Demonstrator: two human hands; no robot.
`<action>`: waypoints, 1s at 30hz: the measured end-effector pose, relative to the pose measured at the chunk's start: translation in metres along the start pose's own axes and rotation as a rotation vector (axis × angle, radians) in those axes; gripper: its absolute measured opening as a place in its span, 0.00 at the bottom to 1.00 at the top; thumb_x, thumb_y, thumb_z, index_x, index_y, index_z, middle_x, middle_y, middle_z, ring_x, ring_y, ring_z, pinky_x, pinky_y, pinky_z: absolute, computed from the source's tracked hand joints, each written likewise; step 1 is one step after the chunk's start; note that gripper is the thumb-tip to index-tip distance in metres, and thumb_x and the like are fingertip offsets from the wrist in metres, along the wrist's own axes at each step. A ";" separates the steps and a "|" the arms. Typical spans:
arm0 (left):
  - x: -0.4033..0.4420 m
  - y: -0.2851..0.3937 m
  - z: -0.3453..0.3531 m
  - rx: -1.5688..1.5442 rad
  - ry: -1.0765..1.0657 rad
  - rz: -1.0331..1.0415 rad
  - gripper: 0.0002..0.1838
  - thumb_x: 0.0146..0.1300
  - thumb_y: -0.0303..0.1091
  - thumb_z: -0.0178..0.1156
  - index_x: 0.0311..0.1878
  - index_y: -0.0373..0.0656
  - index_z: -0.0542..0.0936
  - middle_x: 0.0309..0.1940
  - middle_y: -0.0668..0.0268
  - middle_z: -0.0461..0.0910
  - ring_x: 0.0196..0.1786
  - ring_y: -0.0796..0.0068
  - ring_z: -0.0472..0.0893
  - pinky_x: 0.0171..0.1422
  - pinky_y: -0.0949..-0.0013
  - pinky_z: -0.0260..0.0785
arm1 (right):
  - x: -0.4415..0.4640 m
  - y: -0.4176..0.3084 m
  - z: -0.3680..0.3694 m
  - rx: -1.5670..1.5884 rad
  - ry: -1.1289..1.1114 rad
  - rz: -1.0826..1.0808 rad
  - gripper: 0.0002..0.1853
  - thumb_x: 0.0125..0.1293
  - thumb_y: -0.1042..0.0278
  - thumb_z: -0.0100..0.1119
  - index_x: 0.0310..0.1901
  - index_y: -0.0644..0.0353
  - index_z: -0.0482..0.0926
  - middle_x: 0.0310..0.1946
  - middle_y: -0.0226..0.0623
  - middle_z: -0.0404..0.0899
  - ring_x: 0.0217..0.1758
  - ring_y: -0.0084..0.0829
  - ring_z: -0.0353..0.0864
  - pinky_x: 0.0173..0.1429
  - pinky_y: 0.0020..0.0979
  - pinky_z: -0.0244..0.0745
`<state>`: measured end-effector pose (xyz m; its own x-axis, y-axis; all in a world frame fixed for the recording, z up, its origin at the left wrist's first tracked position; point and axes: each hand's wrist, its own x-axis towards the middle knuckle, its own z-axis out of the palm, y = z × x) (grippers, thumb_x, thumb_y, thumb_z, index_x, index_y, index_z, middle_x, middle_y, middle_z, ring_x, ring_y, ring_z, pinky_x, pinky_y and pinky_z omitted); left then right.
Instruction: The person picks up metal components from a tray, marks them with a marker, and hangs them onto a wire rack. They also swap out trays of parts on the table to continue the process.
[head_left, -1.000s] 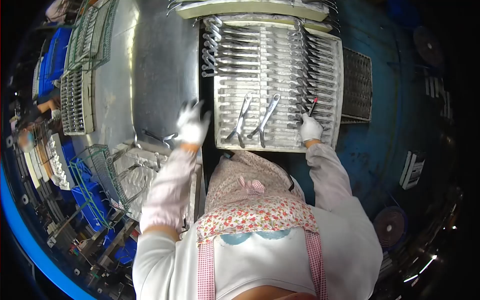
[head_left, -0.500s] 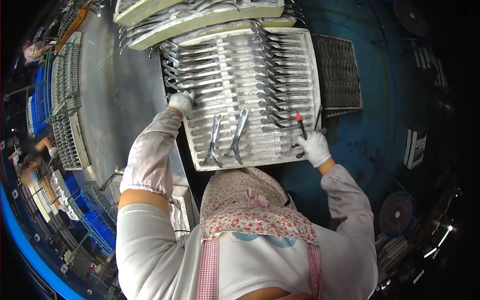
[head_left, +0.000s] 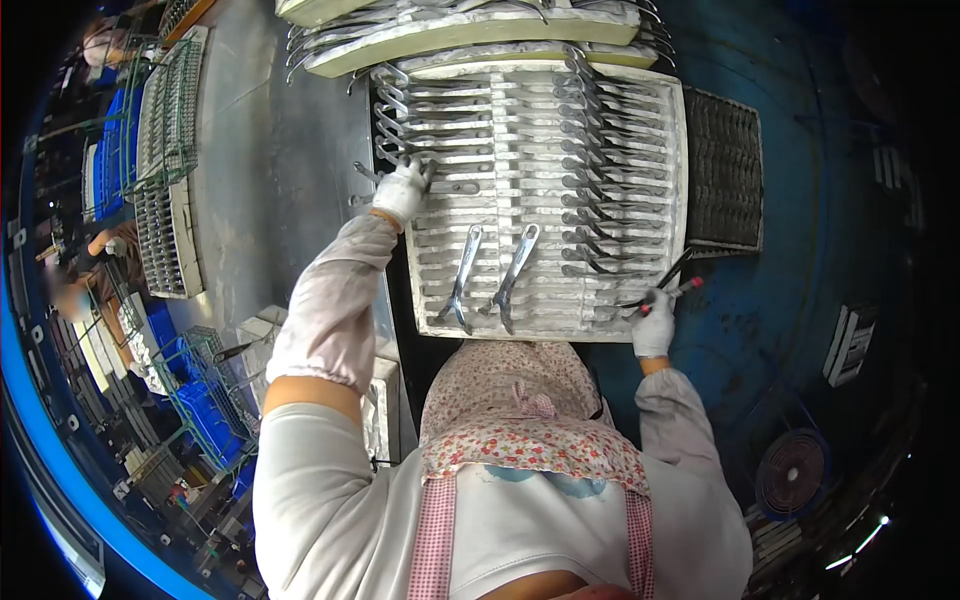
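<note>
A pale slotted tray (head_left: 440,322) holds rows of metal wrenches with forked heads. At its left edge my gloved left hand (head_left: 403,190) is closed over one wrench (head_left: 462,187), whose shaft lies across the slots. My gloved right hand (head_left: 654,322), at the lower right corner, grips a thin pen-like tool with a red end (head_left: 692,285). A dark stick (head_left: 676,268) also juts from that hand; its exact kind is unclear. Two shiny wrenches, one left (head_left: 466,270) and one right (head_left: 517,275), lie lengthwise on the tray's near part.
More loaded trays (head_left: 480,45) are stacked beyond the tray. A darker slotted tray (head_left: 728,175) lies to the right. On the left are a metal table (head_left: 290,190), wire baskets (head_left: 170,120) and a co-worker's arm (head_left: 105,240). A fan (head_left: 792,473) stands lower right.
The view has shifted, so the tray appears further right. My right hand has moved down to the tray's corner, and the red-ended tool now points sideways. My left hand stays at the left edge.
</note>
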<state>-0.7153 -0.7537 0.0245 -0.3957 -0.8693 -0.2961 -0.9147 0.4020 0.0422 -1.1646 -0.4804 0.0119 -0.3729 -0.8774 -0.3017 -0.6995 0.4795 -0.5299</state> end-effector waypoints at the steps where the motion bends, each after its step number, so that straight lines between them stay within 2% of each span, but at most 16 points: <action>1: 0.006 0.000 0.011 0.011 -0.025 -0.048 0.20 0.71 0.47 0.45 0.55 0.42 0.72 0.47 0.44 0.76 0.44 0.45 0.81 0.48 0.50 0.74 | -0.002 -0.003 0.002 0.045 0.081 0.140 0.23 0.51 0.69 0.68 0.48 0.54 0.70 0.36 0.45 0.81 0.38 0.49 0.82 0.44 0.43 0.75; 2: 0.012 0.016 -0.002 -0.111 -0.040 -0.304 0.21 0.71 0.49 0.45 0.52 0.40 0.73 0.43 0.45 0.78 0.43 0.45 0.81 0.48 0.50 0.74 | -0.001 -0.010 0.003 0.044 0.098 0.305 0.24 0.52 0.67 0.68 0.50 0.54 0.69 0.35 0.44 0.81 0.38 0.49 0.82 0.44 0.44 0.75; 3: 0.015 0.013 -0.001 -0.087 -0.046 -0.299 0.21 0.71 0.50 0.46 0.50 0.39 0.73 0.42 0.45 0.78 0.43 0.46 0.81 0.47 0.51 0.75 | 0.001 -0.014 0.003 0.043 0.115 0.472 0.25 0.52 0.66 0.69 0.51 0.54 0.67 0.34 0.42 0.81 0.38 0.49 0.82 0.44 0.45 0.74; 4: 0.021 0.011 0.000 -0.063 -0.050 -0.293 0.22 0.71 0.50 0.46 0.49 0.39 0.73 0.41 0.46 0.78 0.43 0.46 0.81 0.47 0.51 0.75 | 0.005 0.013 0.027 0.087 0.140 0.417 0.31 0.52 0.61 0.72 0.54 0.54 0.64 0.36 0.42 0.81 0.39 0.49 0.81 0.45 0.45 0.74; 6: 0.020 0.020 -0.022 -0.048 -0.024 -0.296 0.19 0.69 0.47 0.49 0.47 0.38 0.73 0.40 0.46 0.78 0.43 0.46 0.81 0.47 0.51 0.74 | 0.013 0.014 0.040 0.076 0.141 0.456 0.31 0.51 0.62 0.73 0.53 0.56 0.65 0.37 0.44 0.80 0.40 0.48 0.81 0.46 0.43 0.74; 10: 0.030 0.005 -0.045 -0.078 -0.022 -0.217 0.12 0.66 0.36 0.47 0.47 0.40 0.73 0.39 0.46 0.79 0.42 0.45 0.81 0.48 0.50 0.74 | 0.022 0.027 0.059 0.281 0.295 0.372 0.29 0.45 0.71 0.76 0.48 0.62 0.69 0.39 0.43 0.78 0.40 0.42 0.78 0.49 0.38 0.73; 12: 0.036 0.000 -0.052 -0.060 -0.094 -0.224 0.15 0.67 0.37 0.44 0.49 0.40 0.74 0.42 0.44 0.80 0.46 0.46 0.81 0.51 0.50 0.73 | 0.021 -0.002 0.032 0.248 0.353 0.303 0.29 0.45 0.76 0.75 0.48 0.64 0.70 0.38 0.40 0.77 0.39 0.33 0.77 0.48 0.32 0.73; 15: 0.052 -0.012 -0.041 -0.002 -0.235 -0.266 0.18 0.68 0.39 0.42 0.50 0.41 0.77 0.46 0.46 0.81 0.50 0.48 0.81 0.54 0.52 0.72 | 0.017 -0.043 -0.005 0.499 0.336 0.241 0.30 0.44 0.76 0.75 0.50 0.64 0.70 0.39 0.38 0.77 0.40 0.29 0.76 0.46 0.29 0.74; 16: 0.055 -0.013 -0.035 0.005 -0.254 -0.254 0.18 0.68 0.39 0.42 0.50 0.41 0.77 0.46 0.47 0.81 0.50 0.48 0.81 0.54 0.52 0.72 | 0.017 -0.058 -0.018 0.605 0.250 0.320 0.33 0.43 0.76 0.76 0.51 0.65 0.69 0.39 0.37 0.77 0.40 0.27 0.77 0.46 0.28 0.74; 19: 0.064 -0.011 -0.007 0.022 -0.217 -0.286 0.15 0.66 0.37 0.46 0.45 0.43 0.81 0.44 0.51 0.83 0.49 0.52 0.82 0.52 0.54 0.74 | 0.020 -0.094 -0.051 0.279 0.192 0.075 0.32 0.40 0.75 0.78 0.50 0.66 0.75 0.40 0.36 0.80 0.39 0.26 0.77 0.47 0.28 0.75; 21: 0.056 -0.003 -0.029 0.104 -0.244 -0.172 0.13 0.62 0.34 0.50 0.42 0.43 0.83 0.42 0.52 0.83 0.46 0.54 0.83 0.49 0.55 0.76 | 0.020 -0.143 -0.077 0.564 0.007 0.228 0.30 0.41 0.75 0.78 0.49 0.66 0.77 0.39 0.35 0.82 0.39 0.25 0.78 0.47 0.27 0.75; 22: 0.048 -0.002 -0.035 0.141 -0.193 -0.131 0.12 0.59 0.32 0.53 0.41 0.42 0.83 0.41 0.52 0.84 0.45 0.54 0.84 0.47 0.56 0.77 | 0.023 -0.134 -0.062 0.559 0.092 0.026 0.29 0.42 0.76 0.78 0.49 0.65 0.76 0.37 0.34 0.82 0.38 0.23 0.78 0.45 0.25 0.76; 25: 0.024 0.007 -0.070 0.135 -0.205 -0.231 0.12 0.60 0.32 0.51 0.41 0.40 0.83 0.41 0.52 0.84 0.45 0.54 0.84 0.48 0.55 0.77 | 0.021 -0.189 -0.087 0.719 -0.069 0.115 0.27 0.45 0.83 0.73 0.50 0.66 0.76 0.33 0.33 0.82 0.32 0.19 0.79 0.36 0.22 0.77; 26: 0.011 0.005 -0.074 0.041 -0.136 -0.331 0.12 0.60 0.36 0.55 0.39 0.41 0.83 0.40 0.51 0.83 0.45 0.52 0.83 0.48 0.54 0.77 | 0.021 -0.191 -0.081 0.889 -0.098 0.059 0.27 0.47 0.85 0.71 0.51 0.66 0.74 0.35 0.33 0.82 0.31 0.19 0.79 0.34 0.23 0.77; 29: -0.050 0.017 -0.128 -0.246 -0.154 -0.452 0.22 0.56 0.50 0.64 0.48 0.46 0.83 0.41 0.46 0.82 0.46 0.48 0.82 0.54 0.54 0.74 | 0.014 -0.236 -0.096 0.781 -0.182 0.059 0.29 0.47 0.86 0.70 0.54 0.65 0.72 0.37 0.36 0.83 0.33 0.21 0.80 0.36 0.23 0.79; 30: -0.069 0.000 -0.110 -0.361 -0.224 -0.574 0.27 0.55 0.49 0.65 0.57 0.47 0.80 0.39 0.45 0.83 0.46 0.50 0.83 0.60 0.58 0.71 | 0.011 -0.261 -0.108 0.581 -0.264 0.103 0.29 0.50 0.86 0.68 0.56 0.65 0.71 0.39 0.39 0.83 0.39 0.25 0.84 0.42 0.22 0.80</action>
